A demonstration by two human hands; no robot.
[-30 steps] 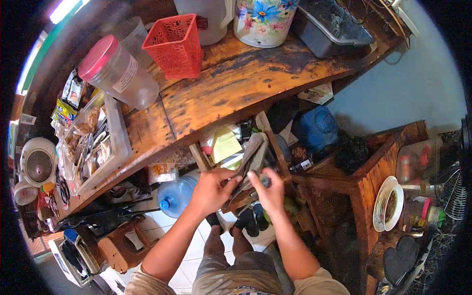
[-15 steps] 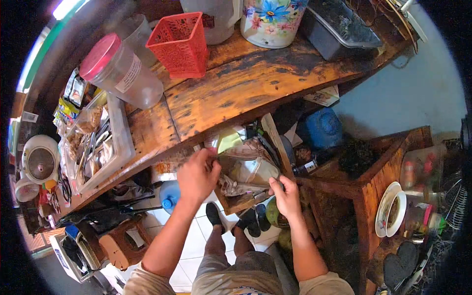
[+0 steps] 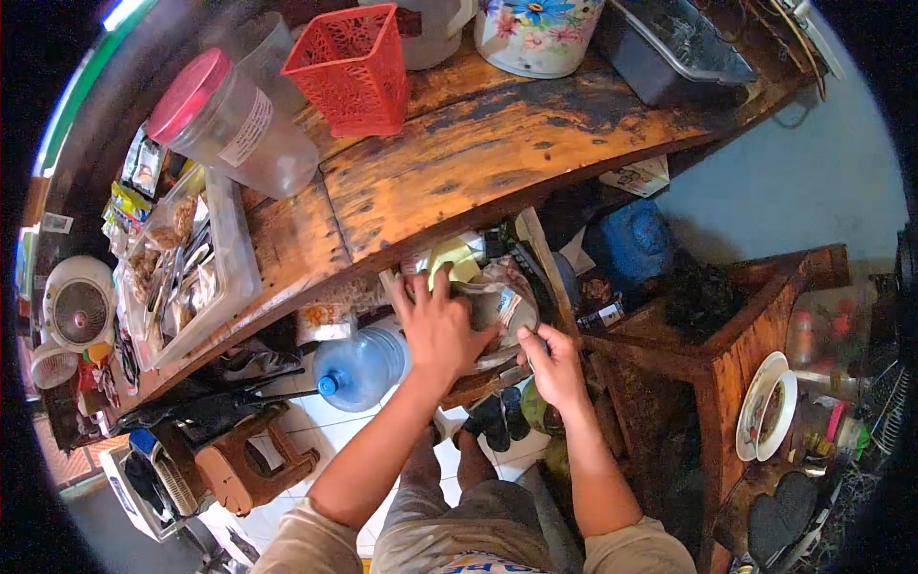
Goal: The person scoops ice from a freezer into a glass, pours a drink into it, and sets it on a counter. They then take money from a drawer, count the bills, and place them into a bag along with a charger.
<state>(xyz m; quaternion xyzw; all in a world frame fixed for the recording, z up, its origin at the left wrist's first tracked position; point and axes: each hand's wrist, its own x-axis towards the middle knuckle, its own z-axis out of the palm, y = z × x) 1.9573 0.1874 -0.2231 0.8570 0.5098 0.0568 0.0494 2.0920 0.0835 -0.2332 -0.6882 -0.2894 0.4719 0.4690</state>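
An open wooden drawer (image 3: pixel 483 385) juts out from under the table, full of papers and plastic bags. My left hand (image 3: pixel 435 325) reaches into it with fingers spread, touching the contents near a pale yellow paper (image 3: pixel 457 260). Between the thumb and fingers of my right hand (image 3: pixel 555 368) is the edge of a crumpled, clear-looking plastic bag (image 3: pixel 512 320) with a small printed label. What lies inside the bag is hard to make out. My left hand hides part of the drawer's contents.
Above the drawer is the wooden table (image 3: pixel 459 182), bearing a red basket (image 3: pixel 359 91), a pink-lidded jar (image 3: pixel 244 124) and a plastic tray (image 3: pixel 234 263). A blue water jug (image 3: pixel 359 368) is below left. A wooden frame (image 3: pixel 717 364) stands at right.
My left hand has gone from a closed grip at the drawer's left side to spread fingers over its contents. The bag has shifted; my right hand stays at its edge. More of the jug shows.
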